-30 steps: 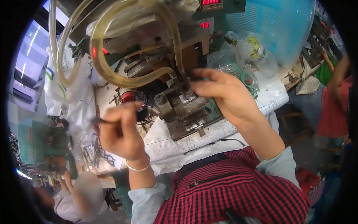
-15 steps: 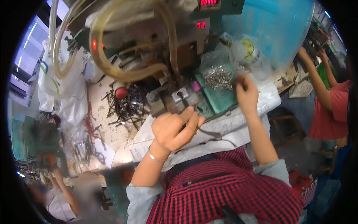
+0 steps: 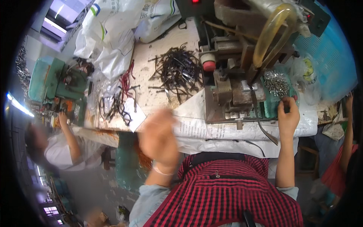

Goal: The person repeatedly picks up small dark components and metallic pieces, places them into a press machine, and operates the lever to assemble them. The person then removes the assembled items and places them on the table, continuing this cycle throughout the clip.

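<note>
My left hand is smeared by motion above the front edge of the bench, left of the machine; its fingers cannot be made out. My right hand is at the near right side of a green tray, thumb and fingertips drawn together. Whatever they pinch, if anything, is too small to see. Small shiny metal pieces lie heaped in the tray. A dark narrow strap runs from the metal block of the bench press down over the front edge, with neither hand on it.
A pile of dark straps lies left of the press, by its red button. White plastic bags stand at the back left. A blue basket is at the right. Other people work at both sides.
My left hand has moved away from the press to the left, leaving the strap hanging there. My right hand remains by the metal pieces. The view has swung left.
</note>
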`<state>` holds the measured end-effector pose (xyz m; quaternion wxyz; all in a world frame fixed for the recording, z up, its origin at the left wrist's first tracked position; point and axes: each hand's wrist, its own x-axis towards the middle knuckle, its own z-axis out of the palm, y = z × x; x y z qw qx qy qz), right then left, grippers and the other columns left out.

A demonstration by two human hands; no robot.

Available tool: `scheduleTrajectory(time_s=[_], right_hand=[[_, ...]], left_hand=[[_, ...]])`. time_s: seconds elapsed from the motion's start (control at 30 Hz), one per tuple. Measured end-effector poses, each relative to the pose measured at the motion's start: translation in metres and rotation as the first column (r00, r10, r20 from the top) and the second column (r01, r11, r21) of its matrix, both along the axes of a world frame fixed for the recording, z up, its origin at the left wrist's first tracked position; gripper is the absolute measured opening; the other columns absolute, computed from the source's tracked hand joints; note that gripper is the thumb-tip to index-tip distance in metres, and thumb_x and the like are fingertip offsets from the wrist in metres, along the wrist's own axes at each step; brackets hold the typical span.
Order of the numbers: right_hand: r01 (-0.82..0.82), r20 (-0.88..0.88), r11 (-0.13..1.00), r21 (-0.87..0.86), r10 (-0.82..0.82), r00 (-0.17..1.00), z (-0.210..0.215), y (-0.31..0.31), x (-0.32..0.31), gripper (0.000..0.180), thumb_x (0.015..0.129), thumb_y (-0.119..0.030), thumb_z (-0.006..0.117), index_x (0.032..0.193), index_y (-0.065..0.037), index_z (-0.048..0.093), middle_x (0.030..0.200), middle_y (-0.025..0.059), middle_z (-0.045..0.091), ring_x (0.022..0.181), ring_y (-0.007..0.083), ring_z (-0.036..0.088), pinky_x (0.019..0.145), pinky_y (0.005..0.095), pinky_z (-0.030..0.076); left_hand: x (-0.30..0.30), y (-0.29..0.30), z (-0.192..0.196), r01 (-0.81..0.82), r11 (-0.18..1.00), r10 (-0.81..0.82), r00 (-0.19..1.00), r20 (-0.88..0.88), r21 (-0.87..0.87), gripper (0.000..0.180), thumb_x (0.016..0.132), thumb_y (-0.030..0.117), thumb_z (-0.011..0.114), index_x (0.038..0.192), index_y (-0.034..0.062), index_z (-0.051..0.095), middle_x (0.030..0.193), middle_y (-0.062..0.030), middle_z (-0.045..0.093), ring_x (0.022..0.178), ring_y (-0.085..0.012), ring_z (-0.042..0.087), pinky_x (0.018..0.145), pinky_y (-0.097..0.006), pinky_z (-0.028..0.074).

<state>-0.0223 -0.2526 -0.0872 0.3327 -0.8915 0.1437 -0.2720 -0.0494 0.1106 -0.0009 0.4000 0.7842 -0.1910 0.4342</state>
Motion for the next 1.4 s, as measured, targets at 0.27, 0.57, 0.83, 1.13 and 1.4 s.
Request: scheduleTrajectory(time_s=[0.27, 0.57, 0.83, 1.13, 1.4], right_hand=[[-0.173, 0.175, 0.962, 0.209, 0.137, 0.975, 0.029, 0.020, 0.034, 0.017, 0.097, -0.008, 0.068, 0.111, -0.001, 0.074, 0.103, 0.0078, 0.075, 0.097, 0.0149, 0.068, 0.088, 0.0288, 0.051], [0.040, 0.098, 0.975, 0.218, -0.062, 0.993, -0.026, -0.064, -0.050, 0.018, 0.094, -0.003, 0.070, 0.110, 0.003, 0.072, 0.105, 0.0081, 0.073, 0.097, 0.0155, 0.067, 0.092, 0.0295, 0.051], [-0.368, 0.205, 0.894, 0.253, 0.323, 0.924, 0.082, 0.023, -0.025, 0.016, 0.089, 0.002, 0.071, 0.104, 0.003, 0.073, 0.104, 0.0091, 0.074, 0.100, 0.0179, 0.068, 0.092, 0.0303, 0.051], [-0.500, 0.426, 0.667, 0.552, 0.289, 0.857, 0.087, 0.095, 0.043, 0.048, 0.082, 0.001, 0.076, 0.127, 0.002, 0.058, 0.094, 0.0073, 0.070, 0.092, 0.0104, 0.066, 0.086, 0.0253, 0.049], [-0.497, 0.430, 0.650, 0.575, 0.277, 0.859, 0.099, 0.110, 0.034, 0.060, 0.081, 0.000, 0.078, 0.136, 0.000, 0.053, 0.098, 0.0068, 0.070, 0.097, 0.0115, 0.064, 0.095, 0.0286, 0.047]], left_hand=[[0.113, 0.091, -0.043, -0.378, 0.517, 0.739, 0.651, -0.177, 0.768, 0.040, 0.079, 0.042, 0.084, 0.086, 0.0027, 0.077, 0.100, -0.0137, 0.067, 0.102, -0.0335, 0.059, 0.087, -0.045, 0.048], [0.092, 0.127, -0.050, -0.307, 0.813, 0.578, 0.316, -0.752, 0.495, 0.024, 0.080, 0.024, 0.080, 0.078, 0.0012, 0.074, 0.074, -0.0153, 0.071, 0.068, -0.0318, 0.069, 0.064, -0.039, 0.052], [0.109, 0.115, -0.048, -0.140, 0.905, -0.139, 0.796, -0.590, -0.402, 0.020, 0.104, 0.019, 0.064, 0.094, 0.0019, 0.066, 0.080, -0.0066, 0.073, 0.064, -0.0094, 0.066, 0.054, -0.020, 0.047], [0.113, 0.025, -0.099, -0.112, 0.754, -0.264, 0.851, -0.455, -0.647, 0.020, 0.104, 0.018, 0.064, 0.093, 0.0019, 0.063, 0.084, -0.0076, 0.073, 0.064, -0.0117, 0.067, 0.055, -0.020, 0.049], [0.081, -0.055, 0.057, 0.441, 0.781, -0.460, 0.885, 0.070, -0.441, 0.005, 0.099, -0.001, 0.065, 0.101, -0.0051, 0.065, 0.096, -0.0121, 0.073, 0.086, -0.0165, 0.070, 0.078, -0.027, 0.056]])
